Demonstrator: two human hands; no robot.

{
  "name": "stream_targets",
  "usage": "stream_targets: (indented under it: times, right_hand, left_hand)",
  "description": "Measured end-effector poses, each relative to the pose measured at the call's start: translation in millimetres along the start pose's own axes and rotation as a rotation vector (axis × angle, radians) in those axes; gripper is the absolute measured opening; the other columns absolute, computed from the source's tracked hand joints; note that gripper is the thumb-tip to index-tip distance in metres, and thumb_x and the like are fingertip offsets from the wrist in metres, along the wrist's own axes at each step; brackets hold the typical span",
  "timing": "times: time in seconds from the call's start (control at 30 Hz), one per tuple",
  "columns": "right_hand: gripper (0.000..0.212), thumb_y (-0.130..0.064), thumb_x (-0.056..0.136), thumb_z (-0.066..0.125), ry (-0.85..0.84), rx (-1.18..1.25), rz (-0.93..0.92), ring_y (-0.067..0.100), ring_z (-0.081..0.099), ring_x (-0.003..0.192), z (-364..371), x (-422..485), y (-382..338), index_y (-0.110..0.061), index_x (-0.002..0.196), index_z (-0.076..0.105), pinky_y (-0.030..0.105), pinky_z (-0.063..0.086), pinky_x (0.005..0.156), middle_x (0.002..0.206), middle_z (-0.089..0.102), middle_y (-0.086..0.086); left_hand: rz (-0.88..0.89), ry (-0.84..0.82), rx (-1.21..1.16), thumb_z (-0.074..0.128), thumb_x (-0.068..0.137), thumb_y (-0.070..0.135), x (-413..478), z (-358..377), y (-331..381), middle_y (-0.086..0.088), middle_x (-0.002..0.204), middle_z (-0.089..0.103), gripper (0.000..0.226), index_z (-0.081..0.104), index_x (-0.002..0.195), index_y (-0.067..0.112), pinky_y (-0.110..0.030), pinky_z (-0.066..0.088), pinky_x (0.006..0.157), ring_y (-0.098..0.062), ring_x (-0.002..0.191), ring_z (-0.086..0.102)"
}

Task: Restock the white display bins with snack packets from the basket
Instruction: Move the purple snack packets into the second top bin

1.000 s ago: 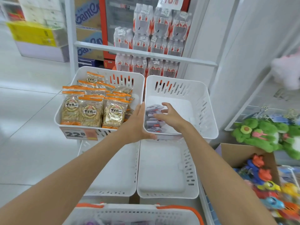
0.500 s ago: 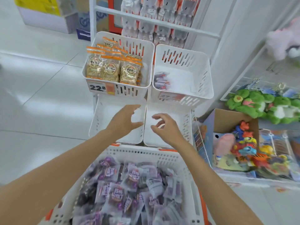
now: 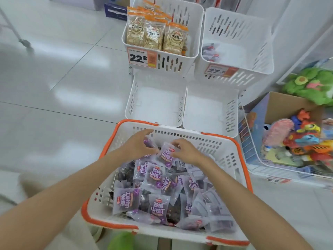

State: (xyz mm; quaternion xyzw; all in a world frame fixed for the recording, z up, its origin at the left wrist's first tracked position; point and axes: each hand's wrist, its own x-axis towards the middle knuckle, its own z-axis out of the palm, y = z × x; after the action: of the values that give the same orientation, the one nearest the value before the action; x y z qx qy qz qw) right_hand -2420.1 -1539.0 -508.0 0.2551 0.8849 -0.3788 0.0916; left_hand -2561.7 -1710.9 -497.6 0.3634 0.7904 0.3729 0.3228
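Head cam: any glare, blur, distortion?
Head view: soft glare patches on the floor; its tile lines and the bins bowed by wide-angle warp; slight overall blur, right price tag smeared, print on packets in the basket legible; flat bright light, faint shadows.

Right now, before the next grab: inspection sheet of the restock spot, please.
Surface: white tiled floor, patches of glare.
Job's things: orange-rimmed basket heaped with purple snack packets; upper-left bin holds orange-topped packets, tag 22.8; upper-right bin holds a few packets, tag 27.6; lower-left bin and lower-right bin show bare bottoms.
Clutter: cardboard box of toys; green plush.
Hands: right hand pinches one purple packet; left hand on the pile beside it, grip unclear.
Cables: nothing seen.
Surroundings: white wall panel on the right.
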Motion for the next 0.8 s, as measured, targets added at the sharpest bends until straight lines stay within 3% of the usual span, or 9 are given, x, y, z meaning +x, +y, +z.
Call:
stream_targets:
  times: [0.07,0.1,0.13,0.2,0.33,0.47,0.6,0.7,0.8]
  right_hand:
    - [0.025,-0.015,0.087,0.073,-0.001,0.184,-0.08,0.015,0.06,0.092,-12.5,-6.9,-32.6,-0.01,0.11,0.065,0.027,0.047,0.079,0.109,0.063,0.005]
    - [0.029,-0.016,0.086,0.074,-0.026,0.26,-0.11,0.014,0.061,0.091,-13.5,-7.3,-43.9,-0.012,0.114,0.065,0.024,0.048,0.077,0.11,0.065,0.005]
    - [0.041,-0.018,0.086,0.075,-0.056,0.285,-0.115,0.014,0.061,0.095,-12.0,-6.3,-51.2,-0.013,0.123,0.061,0.023,0.049,0.077,0.114,0.065,0.005]
    - [0.074,-0.027,0.084,0.077,-0.118,0.204,-0.074,0.018,0.059,0.106,-1.9,-2.8,-52.9,-0.017,0.147,0.038,0.027,0.049,0.083,0.127,0.056,0.001]
    - [0.089,-0.031,0.089,0.072,-0.241,-0.029,0.01,0.026,0.05,0.126,35.7,-7.4,-28.5,-0.013,0.156,0.016,0.038,0.044,0.103,0.143,0.047,0.01]
    - [0.079,-0.038,0.08,0.079,-0.295,-0.238,0.011,0.023,0.056,0.108,68.8,-13.5,-6.5,-0.008,0.142,0.041,0.031,0.049,0.083,0.117,0.058,0.0]
    - [0.029,-0.02,0.084,0.077,-0.23,0.096,0.05,0.012,0.06,0.063,40.8,-6.1,-13.0,-0.007,0.107,0.065,0.025,0.051,0.063,0.084,0.064,-0.002]
    - [0.019,-0.016,0.087,0.073,-0.182,0.278,-0.027,0.024,0.068,0.08,6.1,-2.8,-31.2,-0.007,0.103,0.07,0.035,0.054,0.077,0.092,0.073,0.01]
    - [0.031,-0.02,0.09,0.071,-0.121,0.329,-0.095,0.016,0.056,0.1,-23.8,-8.6,-52.8,-0.008,0.118,0.063,0.023,0.045,0.082,0.109,0.062,0.003]
  left_hand:
    - [-0.027,-0.121,-0.065,0.086,0.07,0.04,-4.4,0.9,3.2,0.008,0.098,0.043,0.097,0.032,0.15,0.028,-0.013,0.046,0.081,-0.005,0.097,0.053]
    - [-0.043,-0.147,-0.095,0.087,0.068,0.044,-4.8,0.3,1.8,0.006,0.141,0.041,0.092,0.041,0.145,0.026,-0.02,0.047,0.085,-0.009,0.101,0.054]
    - [-0.061,-0.146,-0.112,0.087,0.068,0.043,-4.7,-0.8,-1.3,0.001,0.111,0.067,0.074,0.056,0.131,0.02,-0.024,0.048,0.08,-0.015,0.093,0.058]
    - [-0.098,-0.057,-0.12,0.084,0.074,0.032,-6.6,-8.7,-10.4,-0.004,0.077,0.065,0.039,0.065,0.094,0.006,-0.024,0.046,0.062,-0.021,0.068,0.057]
    - [-0.177,0.045,-0.286,0.08,0.08,0.015,-10.1,-26.3,-27.4,-0.003,0.084,0.075,0.02,0.068,0.096,0.012,-0.024,0.057,0.067,-0.018,0.078,0.072]
    - [-0.263,0.007,-0.476,0.074,0.085,0.01,-12.1,-25.4,-29.0,-0.009,0.097,0.076,0.03,0.064,0.113,0.006,-0.025,0.057,0.068,-0.023,0.085,0.074]
    - [-0.307,0.035,-0.526,0.076,0.084,0.022,-11.1,-23.0,-30.9,-0.003,0.096,0.076,0.037,0.061,0.116,0.01,-0.021,0.054,0.061,-0.015,0.081,0.074]
    - [-0.281,-0.047,-0.506,0.088,0.067,0.04,-6.7,-19.2,-21.7,-0.008,0.117,0.071,0.076,0.053,0.128,0.012,-0.03,0.058,0.081,-0.022,0.101,0.071]
    - [-0.241,-0.135,-0.429,0.092,0.055,0.054,0.6,-9.2,-3.7,-0.005,0.126,0.064,0.097,0.048,0.133,0.017,-0.044,0.051,0.101,-0.023,0.114,0.064]
